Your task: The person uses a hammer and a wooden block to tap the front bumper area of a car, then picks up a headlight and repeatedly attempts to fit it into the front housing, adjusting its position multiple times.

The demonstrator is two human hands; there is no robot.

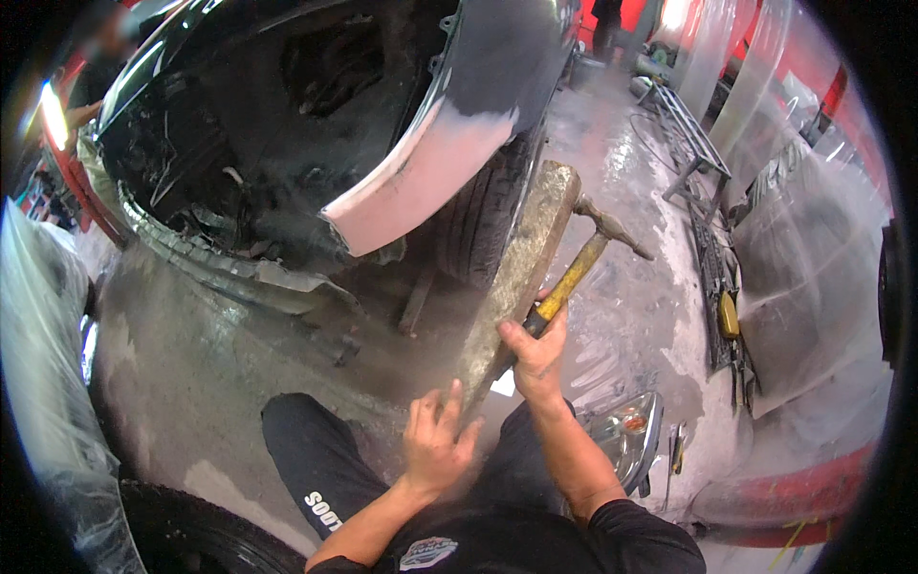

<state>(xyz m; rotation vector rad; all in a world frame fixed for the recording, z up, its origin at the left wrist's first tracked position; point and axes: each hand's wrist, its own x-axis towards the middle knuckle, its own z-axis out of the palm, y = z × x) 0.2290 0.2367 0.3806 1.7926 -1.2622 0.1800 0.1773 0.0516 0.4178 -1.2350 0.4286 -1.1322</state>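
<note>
My right hand (540, 359) is closed around the dark grip of a hammer (572, 273) with a yellow handle and a worn metal head. Along the hammer leans a long, scuffed block (521, 253), apparently wood. My right thumb lies against its edge; whether the hidden fingers also hold it, I cannot tell. By the block's lower end is my left hand (440, 440), fingers spread, with light contact possible. Beyond the block stands a dark car body with a fender (430, 177) partly coated in pale pink filler. A tyre (478, 215) sits behind the fender.
A headlight (626, 435) lies on the floor at my right, beside small hand tools (678, 450). Farther right are a metal frame (688, 143), plastic sheeting (813, 277) and a red bumper-like panel (784, 493). Another tyre (191, 526) is at lower left. A person stands at far left.
</note>
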